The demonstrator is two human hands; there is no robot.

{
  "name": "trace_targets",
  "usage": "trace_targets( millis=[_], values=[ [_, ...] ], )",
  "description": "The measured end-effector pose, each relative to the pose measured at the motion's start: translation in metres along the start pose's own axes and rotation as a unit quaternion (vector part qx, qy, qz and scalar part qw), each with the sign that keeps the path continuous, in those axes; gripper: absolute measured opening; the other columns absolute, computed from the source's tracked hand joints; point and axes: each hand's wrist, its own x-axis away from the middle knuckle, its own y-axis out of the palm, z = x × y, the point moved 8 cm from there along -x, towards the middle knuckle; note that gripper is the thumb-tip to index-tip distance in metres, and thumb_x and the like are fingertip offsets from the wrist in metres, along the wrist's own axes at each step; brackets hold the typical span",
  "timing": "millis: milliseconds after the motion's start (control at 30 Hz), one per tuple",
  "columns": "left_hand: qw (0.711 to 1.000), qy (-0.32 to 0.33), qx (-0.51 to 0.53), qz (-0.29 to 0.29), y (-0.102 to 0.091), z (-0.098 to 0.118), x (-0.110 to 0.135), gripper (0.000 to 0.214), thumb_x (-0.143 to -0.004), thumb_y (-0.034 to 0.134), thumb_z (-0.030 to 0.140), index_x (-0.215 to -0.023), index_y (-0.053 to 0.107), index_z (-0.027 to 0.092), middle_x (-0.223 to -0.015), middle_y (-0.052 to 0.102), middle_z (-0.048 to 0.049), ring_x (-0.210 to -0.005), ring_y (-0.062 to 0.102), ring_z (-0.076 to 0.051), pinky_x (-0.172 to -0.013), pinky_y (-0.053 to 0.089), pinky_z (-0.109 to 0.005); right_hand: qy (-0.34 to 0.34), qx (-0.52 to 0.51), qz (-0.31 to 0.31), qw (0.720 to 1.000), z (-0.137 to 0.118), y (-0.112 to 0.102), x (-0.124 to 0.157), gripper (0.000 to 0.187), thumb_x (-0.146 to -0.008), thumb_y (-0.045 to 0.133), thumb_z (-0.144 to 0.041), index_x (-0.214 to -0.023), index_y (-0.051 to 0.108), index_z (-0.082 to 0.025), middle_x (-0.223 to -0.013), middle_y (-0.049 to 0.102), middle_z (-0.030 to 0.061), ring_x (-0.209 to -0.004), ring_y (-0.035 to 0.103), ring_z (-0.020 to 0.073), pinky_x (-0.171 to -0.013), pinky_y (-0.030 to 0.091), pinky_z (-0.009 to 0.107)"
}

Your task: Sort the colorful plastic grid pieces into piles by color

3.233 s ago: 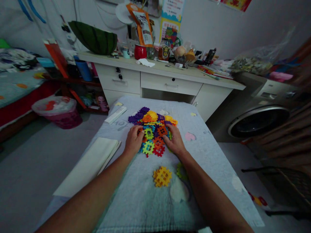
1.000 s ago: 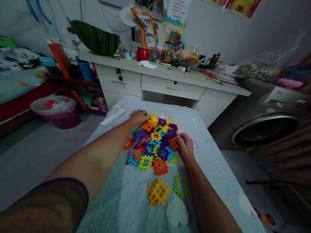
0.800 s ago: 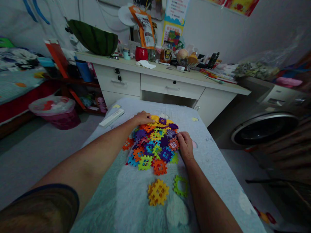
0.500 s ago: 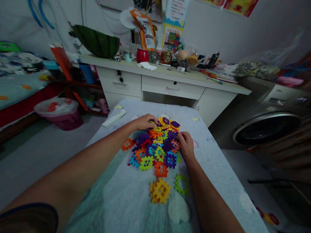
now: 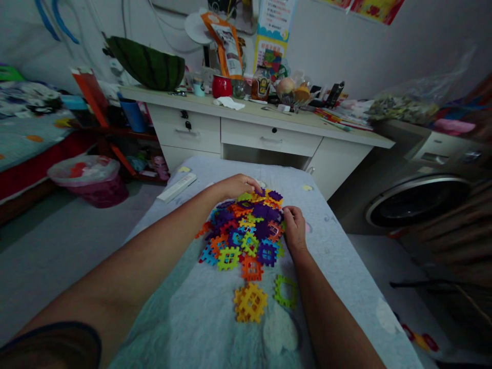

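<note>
A heap of plastic interlocking tiles in purple, orange, yellow, green and blue lies on the cloth-covered table. Many tiles are square with notched edges and window-like openings. Over the heap's far end reaches my left hand, fingers stretched across yellow and purple tiles; a green tile shows just below it. My right hand is at the heap's right edge, its fingers curled together beside purple tiles; whatever they pinch is hidden. Nearer me lie a few yellow tiles and a green square frame.
A long white box lies at the table's far left. Behind stands a white desk bearing a watermelon piece, jars and a red pot. A washing machine is at right, a pink bin at left.
My left hand has moved slightly right and away from me, and its fingers have straightened over the heap. A green tile now shows below it. My right hand has stayed almost still.
</note>
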Motion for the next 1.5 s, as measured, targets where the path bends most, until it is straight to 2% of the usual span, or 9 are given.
trace_targets(
  millis=[67, 167, 300, 533, 833, 967, 1133, 1267, 1500],
  values=[
    [0.988, -0.098, -0.071, 0.094, -0.010, -0.024, -0.021, 0.039, -0.085, 0.048, 0.034, -0.115, 0.067, 0.018, -0.114, 0.070, -0.0044, -0.104, 0.063, -0.020, -0.091, 0.047, -0.028, 0.000, 0.004, 0.003, 1.000, -0.001, 0.000, -0.001, 0.031, -0.086, 0.049, -0.047, -0.086, 0.062, -0.019, -0.092, 0.062, 0.0062, -0.091, 0.055, 0.0215, -0.085, 0.043, 0.035],
    [0.975, -0.149, -0.107, 0.123, -0.002, -0.044, -0.047, 0.055, -0.078, 0.060, 0.043, -0.127, 0.058, 0.020, -0.135, 0.059, -0.0112, -0.122, 0.054, -0.028, -0.100, 0.042, -0.034, 0.001, 0.008, 0.001, 1.000, -0.001, 0.001, -0.002, 0.031, -0.087, 0.048, -0.047, -0.087, 0.062, -0.019, -0.093, 0.062, 0.0068, -0.093, 0.055, 0.0216, -0.083, 0.044, 0.034],
    [0.970, -0.183, -0.121, 0.101, 0.020, -0.057, -0.067, 0.085, -0.061, 0.074, 0.052, -0.135, 0.049, 0.017, -0.138, 0.054, -0.0194, -0.126, 0.050, -0.036, -0.100, 0.041, -0.041, 0.002, 0.003, -0.005, 1.000, 0.003, 0.002, -0.003, 0.032, -0.087, 0.048, -0.047, -0.087, 0.062, -0.019, -0.092, 0.062, 0.0065, -0.093, 0.056, 0.0213, -0.081, 0.045, 0.033],
    [0.985, -0.132, -0.103, 0.042, 0.040, -0.044, -0.064, 0.058, -0.056, 0.075, 0.029, -0.112, 0.060, 0.020, -0.098, 0.070, -0.0031, -0.087, 0.065, -0.022, -0.073, 0.048, -0.028, 0.016, -0.006, -0.004, 1.000, 0.008, 0.002, -0.004, 0.032, -0.086, 0.049, -0.048, -0.086, 0.062, -0.018, -0.091, 0.061, 0.0063, -0.090, 0.056, 0.0212, -0.081, 0.045, 0.034],
    [0.996, 0.044, -0.071, 0.037, 0.032, 0.034, 0.012, 0.057, -0.066, 0.066, 0.022, -0.121, 0.052, 0.022, -0.102, 0.067, -0.0013, -0.088, 0.063, -0.020, -0.079, 0.048, -0.030, 0.025, -0.013, -0.012, 1.000, 0.013, 0.004, -0.005, 0.033, -0.086, 0.050, -0.049, -0.087, 0.063, -0.019, -0.090, 0.063, 0.0056, -0.087, 0.056, 0.0212, -0.081, 0.045, 0.034],
    [0.989, 0.064, -0.129, 0.038, 0.034, 0.052, 0.057, 0.060, -0.070, 0.067, 0.025, -0.128, 0.054, 0.024, -0.129, 0.060, -0.0075, -0.117, 0.055, -0.026, -0.101, 0.040, -0.035, 0.025, -0.020, -0.016, 0.999, 0.013, 0.005, -0.003, 0.033, -0.085, 0.050, -0.050, -0.085, 0.062, -0.020, -0.087, 0.064, 0.0048, -0.085, 0.056, 0.0214, -0.081, 0.045, 0.035],
    [0.979, 0.025, -0.203, 0.018, 0.036, 0.038, 0.107, 0.063, -0.072, 0.069, 0.051, -0.131, 0.056, 0.033, -0.147, 0.045, -0.0049, -0.137, 0.037, -0.031, -0.114, 0.027, -0.043, 0.044, -0.030, 0.005, 0.999, 0.018, -0.006, -0.010, 0.033, -0.082, 0.052, -0.050, -0.085, 0.063, -0.019, -0.086, 0.064, 0.0049, -0.085, 0.056, 0.0217, -0.082, 0.045, 0.036],
    [0.973, -0.041, -0.218, 0.067, 0.038, 0.012, 0.146, 0.088, -0.064, 0.071, 0.059, -0.143, 0.044, 0.034, -0.158, 0.029, -0.0080, -0.145, 0.024, -0.035, -0.116, 0.025, -0.048, 0.014, 0.076, 0.006, 0.997, 0.018, -0.011, -0.040, 0.032, -0.076, 0.059, -0.048, -0.089, 0.066, -0.020, -0.098, 0.063, 0.0089, -0.098, 0.055, 0.0262, -0.091, 0.042, 0.042],
    [0.967, -0.142, -0.198, 0.078, 0.073, -0.023, 0.174, 0.124, -0.043, 0.080, 0.066, -0.151, 0.027, 0.039, -0.163, 0.015, -0.0124, -0.147, 0.010, -0.047, -0.112, 0.024, -0.064, 0.041, 0.254, -0.127, 0.958, 0.023, 0.047, -0.101, 0.060, -0.053, 0.083, -0.051, -0.104, 0.067, -0.023, -0.119, 0.059, 0.0157, -0.115, 0.051, 0.0385, -0.096, 0.036, 0.056]
  ],
)
